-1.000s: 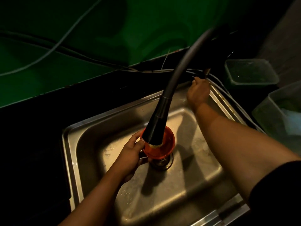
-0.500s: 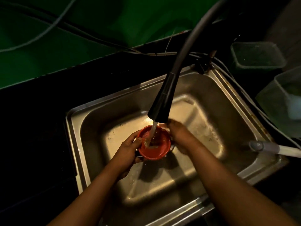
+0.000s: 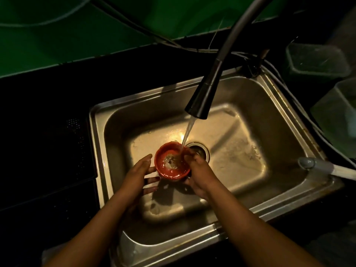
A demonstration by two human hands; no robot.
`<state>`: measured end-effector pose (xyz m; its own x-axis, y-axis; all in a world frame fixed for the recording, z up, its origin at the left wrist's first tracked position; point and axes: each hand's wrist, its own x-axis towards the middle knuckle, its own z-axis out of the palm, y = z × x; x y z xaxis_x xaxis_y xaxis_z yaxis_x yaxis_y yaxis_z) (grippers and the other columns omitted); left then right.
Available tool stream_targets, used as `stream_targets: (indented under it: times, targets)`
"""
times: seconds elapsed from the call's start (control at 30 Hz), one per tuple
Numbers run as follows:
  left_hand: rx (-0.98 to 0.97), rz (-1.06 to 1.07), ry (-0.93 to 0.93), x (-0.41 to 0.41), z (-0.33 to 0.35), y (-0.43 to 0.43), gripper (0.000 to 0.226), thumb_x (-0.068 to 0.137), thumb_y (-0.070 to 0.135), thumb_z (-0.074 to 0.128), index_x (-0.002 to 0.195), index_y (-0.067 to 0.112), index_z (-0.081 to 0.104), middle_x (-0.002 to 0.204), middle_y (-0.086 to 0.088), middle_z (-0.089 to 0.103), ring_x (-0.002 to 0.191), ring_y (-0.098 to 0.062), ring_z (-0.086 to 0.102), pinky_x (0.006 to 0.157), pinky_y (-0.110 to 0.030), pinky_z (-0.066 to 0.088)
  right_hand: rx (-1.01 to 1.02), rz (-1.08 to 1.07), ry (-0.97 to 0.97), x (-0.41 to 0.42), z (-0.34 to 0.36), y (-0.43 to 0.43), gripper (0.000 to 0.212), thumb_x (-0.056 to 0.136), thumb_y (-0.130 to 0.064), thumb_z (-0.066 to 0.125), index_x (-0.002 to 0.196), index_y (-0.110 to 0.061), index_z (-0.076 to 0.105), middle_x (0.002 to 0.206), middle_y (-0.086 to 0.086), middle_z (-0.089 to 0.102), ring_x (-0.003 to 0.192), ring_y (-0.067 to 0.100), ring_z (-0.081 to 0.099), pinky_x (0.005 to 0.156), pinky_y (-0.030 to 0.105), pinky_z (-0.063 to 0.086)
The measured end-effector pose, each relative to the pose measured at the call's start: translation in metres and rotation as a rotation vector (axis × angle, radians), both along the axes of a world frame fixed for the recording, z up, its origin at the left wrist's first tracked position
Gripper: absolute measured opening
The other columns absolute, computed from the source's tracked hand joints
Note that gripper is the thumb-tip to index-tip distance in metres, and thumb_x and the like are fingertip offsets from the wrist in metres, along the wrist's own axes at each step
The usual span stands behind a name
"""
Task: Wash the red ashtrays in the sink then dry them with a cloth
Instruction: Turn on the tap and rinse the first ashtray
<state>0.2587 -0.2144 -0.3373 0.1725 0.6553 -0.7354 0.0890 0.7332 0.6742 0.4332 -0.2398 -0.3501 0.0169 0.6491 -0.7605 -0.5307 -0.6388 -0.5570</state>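
SINK, DIM LIGHT: On my feed, the dark worktop [image 3: 48,151] fills the far left, with the steel sink [image 3: 97,151] set into it. Over the basin, the left hand [image 3: 137,174] reaches in with its fingers [image 3: 152,179] straight and spread apart. They touch the left side and underside of the red ashtray [image 3: 172,164], and the thumb lies beside the rim. The ashtray is held mouth-up above the sink floor, just left of the drain [image 3: 201,151]. It is tipped a little toward me, and water is pooling inside. A stream [image 3: 187,132] from the black tap [image 3: 202,97] falls onto its right rim. The right hand [image 3: 201,176] grips the ashtray's right side, fingers curled round the wall, with the fingertips at the rim where the water lands. Farther right, a pale hose [image 3: 327,168] lies across the sink's edge. Two clear tubs [image 3: 316,60] stand on the worktop at far right; I cannot tell what they hold.
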Motion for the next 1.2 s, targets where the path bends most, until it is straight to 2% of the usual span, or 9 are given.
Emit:
stream_targets:
  times: [0.07, 0.2, 0.4, 0.67, 0.8, 0.9, 1.0, 1.07, 1.2]
  targets:
    - [-0.01, 0.024, -0.006, -0.001, -0.001, -0.004, 0.031, 0.101, 0.04, 0.034, 0.13, 0.038, 0.046, 0.123, -0.006, 0.059, 0.104, -0.028, 0.061, 0.085, -0.041, 0.052, -0.04, 0.046, -0.017, 0.001, -0.004, -0.007, 0.025, 0.1, -0.027, 0.045, 0.123, -0.031, 0.055, 0.122, 0.005, 0.059, 0.102, 0.027, 0.06, 0.093, 0.058, 0.048]
    - [-0.04, 0.018, 0.021, 0.009, -0.006, -0.011, 0.032, 0.101, 0.033, 0.039, 0.132, 0.035, 0.047, 0.128, -0.006, 0.057, 0.104, -0.027, 0.061, 0.08, -0.037, 0.052, -0.012, 0.014, -0.079, 0.024, -0.005, -0.01, 0.034, 0.099, -0.017, 0.047, 0.131, -0.028, 0.052, 0.12, 0.005, 0.057, 0.107, 0.029, 0.056, 0.086, 0.053, 0.053]
    - [-0.08, -0.023, 0.04, 0.015, -0.004, -0.021, 0.032, 0.101, 0.03, 0.042, 0.132, 0.032, 0.049, 0.127, -0.007, 0.058, 0.098, -0.025, 0.064, 0.071, -0.031, 0.052, 0.078, 0.108, -0.126, 0.028, 0.001, 0.002, 0.04, 0.098, -0.012, 0.048, 0.135, -0.029, 0.048, 0.122, -0.001, 0.055, 0.115, 0.028, 0.053, 0.095, 0.059, 0.047]
    - [-0.074, -0.065, 0.08, -0.016, -0.004, -0.026, 0.032, 0.1, 0.025, 0.044, 0.132, 0.027, 0.049, 0.116, -0.003, 0.061, 0.095, -0.026, 0.062, 0.073, -0.032, 0.048, 0.007, 0.048, -0.145, 0.004, 0.002, -0.008, 0.037, 0.096, -0.018, 0.052, 0.132, -0.027, 0.047, 0.131, 0.007, 0.052, 0.115, 0.03, 0.054, 0.09, 0.057, 0.05]
    - [-0.037, -0.098, 0.081, -0.021, -0.004, -0.022, 0.03, 0.099, 0.025, 0.046, 0.129, 0.027, 0.051, 0.109, -0.001, 0.063, 0.092, -0.027, 0.062, 0.073, -0.032, 0.047, 0.05, 0.074, -0.206, -0.008, 0.002, -0.01, 0.03, 0.097, -0.016, 0.052, 0.124, -0.028, 0.05, 0.127, 0.005, 0.054, 0.112, 0.026, 0.053, 0.089, 0.054, 0.052]
    - [-0.005, -0.15, 0.082, -0.02, -0.005, -0.015, 0.03, 0.1, 0.028, 0.045, 0.129, 0.027, 0.052, 0.109, -0.001, 0.063, 0.093, -0.026, 0.062, 0.074, -0.033, 0.047, 0.107, 0.043, -0.326, -0.012, -0.001, -0.012, 0.03, 0.097, -0.016, 0.053, 0.124, -0.027, 0.052, 0.116, -0.003, 0.057, 0.11, 0.023, 0.055, 0.085, 0.048, 0.054]
    - [-0.046, -0.158, -0.011, -0.006, -0.002, -0.012, 0.029, 0.101, 0.034, 0.04, 0.122, 0.023, 0.056, 0.105, 0.0, 0.065, 0.09, -0.019, 0.062, 0.075, -0.031, 0.048, 0.241, 0.029, -0.615, -0.02, -0.006, -0.016, 0.034, 0.093, -0.017, 0.059, 0.126, -0.026, 0.054, 0.115, -0.007, 0.058, 0.107, 0.015, 0.057, 0.088, 0.035, 0.052]
    - [-0.151, -0.068, -0.163, 0.01, -0.002, -0.005, 0.034, 0.1, 0.04, 0.038, 0.117, 0.019, 0.058, 0.102, -0.004, 0.067, 0.09, -0.018, 0.063, 0.077, -0.032, 0.049, 0.355, 0.046, -0.808, -0.026, -0.007, -0.02, 0.044, 0.091, -0.016, 0.063, 0.132, -0.024, 0.052, 0.117, -0.011, 0.056, 0.109, 0.01, 0.055, 0.096, 0.028, 0.046]
    - [-0.321, 0.245, -0.487, 0.041, 0.001, 0.017, 0.044, 0.099, 0.037, 0.043, 0.129, 0.005, 0.047, 0.11, -0.019, 0.063, 0.096, -0.029, 0.063, 0.087, -0.045, 0.049, 0.567, 0.206, -1.146, -0.032, -0.005, -0.032, 0.057, 0.085, -0.008, 0.067, 0.137, -0.021, 0.05, 0.126, -0.007, 0.057, 0.113, 0.002, 0.047, 0.096, 0.013, 0.035]
